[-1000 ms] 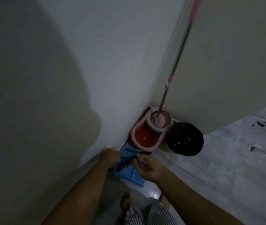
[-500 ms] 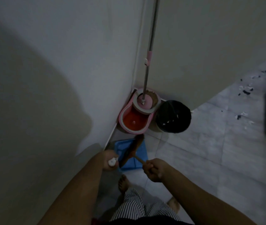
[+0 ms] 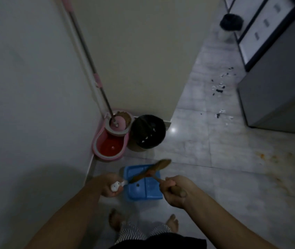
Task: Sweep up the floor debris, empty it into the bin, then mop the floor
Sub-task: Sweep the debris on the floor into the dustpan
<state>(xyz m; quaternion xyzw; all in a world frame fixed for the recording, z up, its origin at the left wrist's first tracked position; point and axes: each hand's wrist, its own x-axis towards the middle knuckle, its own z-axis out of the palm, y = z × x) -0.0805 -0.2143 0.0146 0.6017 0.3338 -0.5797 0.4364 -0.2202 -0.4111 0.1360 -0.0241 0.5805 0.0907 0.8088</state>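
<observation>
1. The left hand (image 3: 109, 186) is closing around the white handle end (image 3: 115, 185) of the blue dustpan (image 3: 142, 184), fingers wrapped fully round it.
2. The dustpan is hanging just above the floor (image 3: 215, 177) in front of the person's bare feet, its long axis running from the handle at the lower left toward its wide open end at the upper right; the pan is facing up toward the camera.
3. The right hand (image 3: 174, 190) is gripping the brown handle of the brush (image 3: 152, 170) in a tight fist, the butt of the handle poking out of the fist toward the lower right.
4. The brush head is lying across the top of the dustpan, its long axis slanting from lower left to upper right, its tip pointing past the pan's far edge toward the black bin (image 3: 147, 132). Whether the bristles are touching the pan is unclear because of blur.
5. The bin, lined with a black bag, is standing upright near the corner, just beside the pink mop bucket (image 3: 109, 141).
6. The mop (image 3: 89, 60) is sitting in the bucket's spinner, its pole leaning up and to the left against the wall (image 3: 26, 87).
7. Scattered dark and white debris (image 3: 219, 87) is lying on the floor well apart from the dustpan, near a grey cabinet (image 3: 278, 87) on the right.
8. Orange stains (image 3: 269, 157) are showing on the tiles to the right.
</observation>
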